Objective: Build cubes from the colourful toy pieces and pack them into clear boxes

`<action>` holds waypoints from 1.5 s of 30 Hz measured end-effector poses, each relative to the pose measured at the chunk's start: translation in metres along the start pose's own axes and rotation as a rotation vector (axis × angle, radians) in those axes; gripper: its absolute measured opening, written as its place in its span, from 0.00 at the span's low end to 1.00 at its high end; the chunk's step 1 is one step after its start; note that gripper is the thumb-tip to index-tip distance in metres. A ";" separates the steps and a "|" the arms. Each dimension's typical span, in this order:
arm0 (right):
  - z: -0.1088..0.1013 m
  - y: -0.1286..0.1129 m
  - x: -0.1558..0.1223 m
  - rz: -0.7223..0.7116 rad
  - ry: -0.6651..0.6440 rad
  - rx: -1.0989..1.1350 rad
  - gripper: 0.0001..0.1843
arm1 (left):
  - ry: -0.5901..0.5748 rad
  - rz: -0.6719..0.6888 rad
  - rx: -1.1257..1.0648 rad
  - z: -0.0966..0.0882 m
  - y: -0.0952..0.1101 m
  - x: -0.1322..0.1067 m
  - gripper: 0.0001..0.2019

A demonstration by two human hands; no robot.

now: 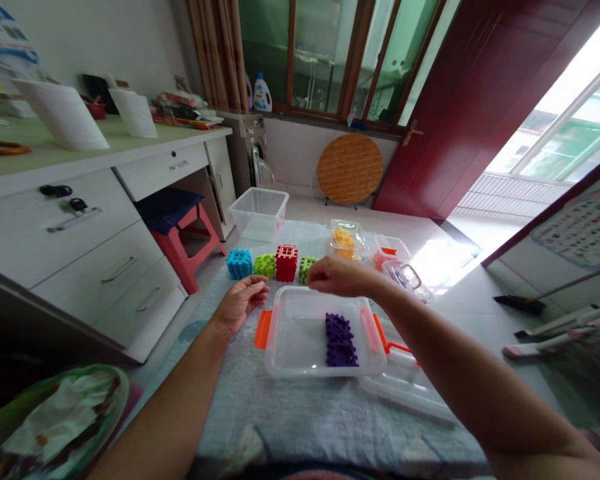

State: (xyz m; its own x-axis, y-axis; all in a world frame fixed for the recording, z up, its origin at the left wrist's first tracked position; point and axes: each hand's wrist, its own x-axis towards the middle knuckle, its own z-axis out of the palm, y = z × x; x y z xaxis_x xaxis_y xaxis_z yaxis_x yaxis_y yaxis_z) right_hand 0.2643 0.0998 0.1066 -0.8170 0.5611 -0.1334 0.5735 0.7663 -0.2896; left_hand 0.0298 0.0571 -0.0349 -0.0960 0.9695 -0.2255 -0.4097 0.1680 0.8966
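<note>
My left hand (241,303) is at the left end of a clear plastic bin (300,323) with orange latches, its fingers curled in and nothing visible in them. My right hand (333,275) reaches over the bin's far edge, closed, the fingertips hidden from me. Just left of it stands a lime-green block cube (307,269), partly covered by the hand. In the same row are a red block cube (286,263), another lime-green cube (265,266) and a blue one (239,265). Purple interlocking pieces (341,340) lie inside the bin.
An open clear tub (260,212) stands at the cloth's far left. Toward the far right are a container of yellow pieces (346,240), a box with orange-red parts (391,252) and a clear lid (407,280). Another clear lid (410,393) lies partly beneath the bin's right side.
</note>
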 end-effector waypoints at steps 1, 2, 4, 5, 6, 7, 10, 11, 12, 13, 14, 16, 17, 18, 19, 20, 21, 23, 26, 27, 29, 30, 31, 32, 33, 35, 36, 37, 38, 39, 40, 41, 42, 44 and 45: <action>-0.002 0.009 0.007 0.099 0.100 -0.027 0.10 | 0.000 -0.001 -0.001 0.000 0.000 0.000 0.13; -0.003 0.018 0.014 0.180 0.173 -0.071 0.10 | -0.001 -0.003 -0.002 0.000 0.000 0.000 0.13; 0.000 0.034 0.029 0.270 0.218 -0.157 0.17 | -0.005 -0.007 -0.002 0.000 0.001 0.000 0.13; 0.004 0.040 0.036 0.294 0.184 -0.194 0.23 | -0.008 -0.009 -0.003 0.000 0.001 0.001 0.13; 0.008 0.044 0.041 0.312 0.134 -0.226 0.29 | -0.009 -0.012 -0.005 -0.001 0.001 0.001 0.13; 0.012 0.048 0.046 0.332 0.079 -0.253 0.34 | -0.007 -0.015 -0.005 -0.001 0.001 0.001 0.13; 0.025 0.053 0.056 0.381 -0.012 -0.304 0.40 | -0.004 -0.021 -0.004 -0.001 0.001 0.002 0.13; 0.028 0.054 0.059 0.389 -0.015 -0.312 0.40 | -0.007 -0.022 -0.004 -0.001 0.001 0.002 0.13; 0.031 0.055 0.060 0.393 -0.014 -0.320 0.40 | -0.010 -0.022 -0.004 -0.001 0.000 0.002 0.13; 0.033 0.055 0.062 0.395 -0.014 -0.326 0.40 | -0.011 -0.021 -0.005 -0.001 0.000 0.002 0.13; 0.034 0.057 0.063 0.396 -0.012 -0.330 0.38 | -0.011 -0.020 -0.007 -0.001 0.000 0.002 0.14; 0.037 0.059 0.065 0.403 -0.010 -0.338 0.35 | -0.007 -0.018 -0.008 -0.001 0.000 0.002 0.14; 0.038 0.060 0.065 0.405 -0.008 -0.339 0.33 | -0.008 -0.015 -0.008 -0.001 0.000 0.002 0.14; 0.039 0.060 0.065 0.407 -0.005 -0.340 0.31 | -0.008 -0.013 -0.008 -0.002 0.000 0.002 0.14; 0.040 0.061 0.065 0.409 -0.002 -0.340 0.30 | -0.009 -0.012 -0.007 -0.002 0.000 0.002 0.14; 0.040 0.061 0.064 0.411 0.001 -0.338 0.29 | -0.009 -0.010 -0.007 -0.001 0.000 0.001 0.14; 0.040 0.061 0.064 0.413 0.005 -0.335 0.29 | -0.007 -0.010 -0.006 -0.001 0.000 0.001 0.14; 0.041 0.060 0.063 0.413 0.016 -0.327 0.28 | -0.004 -0.012 -0.004 -0.001 0.000 0.001 0.14; 0.038 0.060 0.061 0.413 0.039 -0.311 0.29 | -0.005 -0.011 -0.006 -0.001 0.000 0.001 0.14; 0.035 0.061 0.060 0.415 0.049 -0.306 0.29 | -0.005 -0.010 -0.007 -0.001 0.000 0.001 0.15; 0.026 0.060 0.056 0.421 0.067 -0.300 0.29 | -0.007 -0.009 -0.008 -0.001 -0.001 0.002 0.15; 0.021 0.058 0.053 0.422 0.080 -0.297 0.29 | -0.008 -0.011 -0.008 -0.002 -0.001 0.002 0.14; 0.014 0.055 0.047 0.414 0.100 -0.290 0.29 | -0.010 -0.012 -0.007 -0.002 -0.001 0.002 0.14; 0.006 0.050 0.040 0.398 0.121 -0.279 0.28 | -0.011 -0.013 -0.005 -0.002 -0.001 0.003 0.14; -0.002 0.042 0.032 0.366 0.156 -0.259 0.27 | -0.010 -0.014 -0.003 -0.002 -0.002 0.003 0.14; -0.016 0.023 0.011 0.259 0.202 -0.197 0.25 | -0.008 -0.012 -0.001 -0.003 -0.002 0.003 0.14; -0.021 0.012 0.000 0.210 0.188 -0.163 0.24 | -0.007 -0.009 -0.002 -0.003 -0.002 0.003 0.14; -0.024 0.000 -0.010 0.175 0.168 -0.133 0.23 | -0.008 -0.006 -0.002 -0.003 -0.002 0.003 0.14; -0.025 -0.011 -0.019 0.140 0.142 -0.107 0.23 | -0.010 -0.002 -0.002 -0.003 -0.003 0.003 0.14; -0.023 -0.020 -0.027 0.104 0.106 -0.089 0.24 | -0.012 0.002 0.000 -0.003 -0.003 0.003 0.14; -0.019 -0.028 -0.032 0.075 0.061 -0.075 0.24 | -0.015 0.006 0.002 -0.004 -0.003 0.003 0.14; -0.012 -0.034 -0.035 0.054 0.014 -0.072 0.24 | -0.016 0.008 0.006 -0.004 -0.003 0.003 0.14; -0.003 -0.038 -0.035 0.043 -0.034 -0.081 0.24 | -0.017 0.010 0.010 -0.003 -0.003 0.003 0.14; 0.018 -0.042 -0.032 0.056 -0.124 -0.137 0.25 | -0.011 0.007 0.014 -0.003 -0.003 0.003 0.15; 0.029 -0.042 -0.028 0.067 -0.162 -0.181 0.26 | -0.007 0.005 0.014 -0.002 -0.003 0.002 0.15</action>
State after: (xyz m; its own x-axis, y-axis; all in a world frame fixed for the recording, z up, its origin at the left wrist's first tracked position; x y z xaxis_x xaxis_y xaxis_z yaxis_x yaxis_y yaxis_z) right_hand 0.2614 0.0426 0.0955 -0.7673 0.5663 -0.3009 0.6164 0.7808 -0.1023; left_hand 0.0286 0.0587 -0.0385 -0.0919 0.9715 -0.2183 -0.3965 0.1654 0.9030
